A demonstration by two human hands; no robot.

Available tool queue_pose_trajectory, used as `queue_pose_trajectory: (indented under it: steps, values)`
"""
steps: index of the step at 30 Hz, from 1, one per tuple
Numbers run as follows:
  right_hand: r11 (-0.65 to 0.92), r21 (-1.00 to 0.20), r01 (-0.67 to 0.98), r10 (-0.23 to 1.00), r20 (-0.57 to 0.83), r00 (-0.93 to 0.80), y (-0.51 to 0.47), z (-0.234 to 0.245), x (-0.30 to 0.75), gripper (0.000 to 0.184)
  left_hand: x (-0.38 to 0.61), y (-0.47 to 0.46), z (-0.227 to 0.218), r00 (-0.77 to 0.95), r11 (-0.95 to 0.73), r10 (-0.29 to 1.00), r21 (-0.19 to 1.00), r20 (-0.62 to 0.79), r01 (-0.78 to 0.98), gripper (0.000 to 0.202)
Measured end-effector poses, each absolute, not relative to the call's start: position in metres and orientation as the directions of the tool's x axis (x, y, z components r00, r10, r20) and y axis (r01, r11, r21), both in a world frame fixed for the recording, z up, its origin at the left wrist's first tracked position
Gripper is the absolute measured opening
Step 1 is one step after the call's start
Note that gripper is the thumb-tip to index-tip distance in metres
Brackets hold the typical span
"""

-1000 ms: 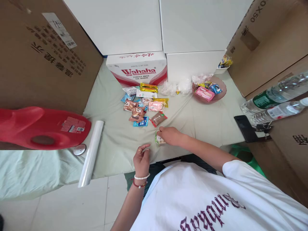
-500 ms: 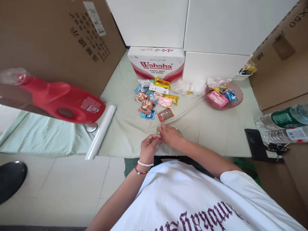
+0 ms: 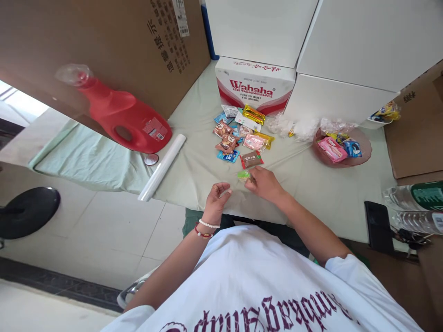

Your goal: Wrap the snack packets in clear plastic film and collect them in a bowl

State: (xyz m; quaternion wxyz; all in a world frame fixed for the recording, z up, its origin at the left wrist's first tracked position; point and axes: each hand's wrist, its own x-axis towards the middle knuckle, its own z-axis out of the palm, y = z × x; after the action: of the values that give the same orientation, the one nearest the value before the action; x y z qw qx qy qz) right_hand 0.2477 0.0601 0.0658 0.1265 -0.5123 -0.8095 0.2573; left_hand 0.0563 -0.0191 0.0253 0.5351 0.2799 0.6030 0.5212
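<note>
Pinched in my right hand (image 3: 266, 185) is a small green snack packet (image 3: 243, 175), held over the cloth-covered table and partly hidden by the fingers. My left hand (image 3: 216, 200) is apart from it, to the left, thumb and fingers loosely curved with a gap between them and nothing held. Just beyond my right hand lies a brown and red packet (image 3: 252, 159). Farther back is a loose pile of wrapped snacks: brown packets (image 3: 226, 143), a pink packet (image 3: 254, 142), blue packets (image 3: 229, 156) and a yellow packet (image 3: 254, 114).
A Wahaha carton (image 3: 255, 87) stands behind the pile. To the right is a pink bowl (image 3: 363, 154) of snacks beside crumpled clear plastic (image 3: 299, 127). A red jug (image 3: 128, 115) and a white roll (image 3: 162, 167) lie left. A black phone (image 3: 378, 226) and plastic bottles (image 3: 420, 221) sit at right.
My hands have separated. The right hand has moved away from the left with the green packet, toward the brown and red packet. The camera view has shifted and tilted.
</note>
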Motion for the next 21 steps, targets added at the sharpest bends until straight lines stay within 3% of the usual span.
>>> queue_pose_trajectory:
  steps: [2,4,6,8,11,16,19,21]
  values:
    - [0.150,-0.807,0.570,0.898,-0.129,-0.420,0.062,0.062,0.255,0.017,0.065,-0.019,0.027,-0.155,0.294,0.925,0.911,-0.348,-0.288,0.056]
    - [-0.077,-0.954,0.291,0.870,-0.207,-0.447,0.059,0.053,0.258,0.024,0.075,-0.016,0.027,0.012,0.330,0.936,0.864,-0.352,-0.381,0.064]
    - [-0.231,-0.971,0.063,0.871,-0.235,-0.431,0.050,0.040,0.258,0.033,0.084,-0.013,0.025,0.103,0.371,0.926,0.823,-0.363,-0.431,0.063]
    - [-0.265,-0.963,-0.057,0.905,-0.228,-0.360,0.035,0.028,0.256,0.045,0.092,-0.011,0.022,0.095,0.380,0.921,0.815,-0.379,-0.436,0.062]
    - [-0.220,-0.973,-0.064,0.943,-0.195,-0.268,0.007,0.014,0.257,0.060,0.105,-0.013,0.018,0.099,0.390,0.917,0.822,-0.386,-0.414,0.059]
    - [-0.207,-0.978,-0.001,0.968,-0.205,-0.144,-0.002,0.019,0.307,0.051,0.107,-0.016,0.013,0.237,0.444,0.891,0.853,-0.387,-0.275,0.052]
    - [-0.109,-0.986,0.125,0.981,-0.086,0.176,0.033,0.044,0.390,0.040,0.084,-0.010,0.006,0.106,0.309,0.948,0.948,-0.300,-0.072,0.045]
    - [-0.069,-0.947,0.313,0.910,0.069,0.410,0.072,0.065,0.458,0.037,0.058,-0.005,0.002,-0.030,0.221,0.975,0.963,-0.219,0.155,0.039]
